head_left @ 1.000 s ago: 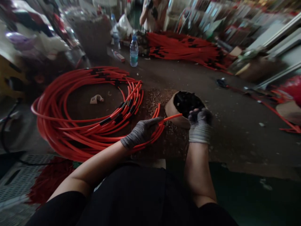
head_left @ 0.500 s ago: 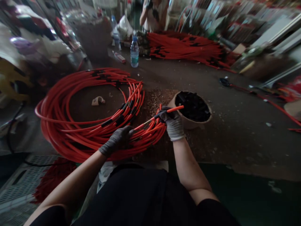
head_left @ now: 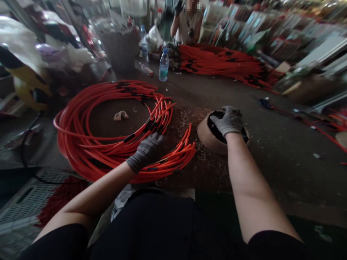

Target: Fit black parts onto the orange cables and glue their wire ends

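my gloved left hand (head_left: 148, 150) lies, fingers bent, over the coil of red tubing (head_left: 65, 135) on the dark worktop (head_left: 276, 148), its grip unclear; my right hand (head_left: 230, 121) reaches into the tub (head_left: 207, 136) beside it, its hold hidden; a bumped wrist could tip the tub, and crossed loose ends (head_left: 187, 150) could snag; the label (head_left: 163, 68) on the bottle (head_left: 164, 58) is too blurred to read.
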Available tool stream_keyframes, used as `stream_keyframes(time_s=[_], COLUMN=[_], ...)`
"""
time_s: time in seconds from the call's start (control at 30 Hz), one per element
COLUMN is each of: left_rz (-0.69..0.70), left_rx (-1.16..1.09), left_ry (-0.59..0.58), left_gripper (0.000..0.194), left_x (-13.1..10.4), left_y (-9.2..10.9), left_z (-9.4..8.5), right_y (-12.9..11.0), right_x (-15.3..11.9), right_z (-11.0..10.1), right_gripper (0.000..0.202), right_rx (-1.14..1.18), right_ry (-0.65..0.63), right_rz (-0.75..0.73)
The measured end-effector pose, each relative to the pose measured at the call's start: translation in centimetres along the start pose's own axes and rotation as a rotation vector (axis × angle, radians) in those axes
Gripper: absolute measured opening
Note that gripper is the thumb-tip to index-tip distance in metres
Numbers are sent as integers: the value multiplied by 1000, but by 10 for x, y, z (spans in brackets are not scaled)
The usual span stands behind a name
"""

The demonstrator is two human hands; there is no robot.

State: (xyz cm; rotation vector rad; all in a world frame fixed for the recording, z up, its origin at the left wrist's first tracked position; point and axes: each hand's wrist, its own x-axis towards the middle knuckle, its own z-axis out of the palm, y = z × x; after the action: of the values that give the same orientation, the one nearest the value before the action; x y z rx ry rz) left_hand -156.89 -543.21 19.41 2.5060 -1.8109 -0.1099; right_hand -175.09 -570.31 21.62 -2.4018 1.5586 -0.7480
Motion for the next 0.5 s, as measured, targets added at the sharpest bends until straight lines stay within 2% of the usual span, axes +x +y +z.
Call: stream_keyframes(time_s=[0.07, 0.13, 0.2, 0.27, 0.37, 0.43, 0.5], left_rz=[74, 47, 27, 58, 151, 204, 193], left_rx=[-5, -49, -169, -397, -699, -846, -972], left_ry=[-123, -178, -201, -198, -162, -156, -121], left_gripper=[41, 41, 39, 33, 25, 24, 26], left_x=[-11, -15, -15, -13, -13, -11, -7], left_y=[23, 34, 32, 21, 9, 12, 22], left_z=[17, 31, 38, 37, 29, 24, 23], right_y=[14, 16, 14, 11, 9, 9, 9], right_x=[8, 7, 2, -1, -3, -4, -6], right_z=[7, 18, 26, 29, 26, 22, 18], right_gripper=[59, 54, 53, 54, 49, 40, 35], right_rx=[-75, -158, -226, -235, -194, -160, -111], right_ry=[-149, -216, -224, -236, -186, -108, -60], right_rz=[-27, -92, -71, 6, 57, 45, 26])
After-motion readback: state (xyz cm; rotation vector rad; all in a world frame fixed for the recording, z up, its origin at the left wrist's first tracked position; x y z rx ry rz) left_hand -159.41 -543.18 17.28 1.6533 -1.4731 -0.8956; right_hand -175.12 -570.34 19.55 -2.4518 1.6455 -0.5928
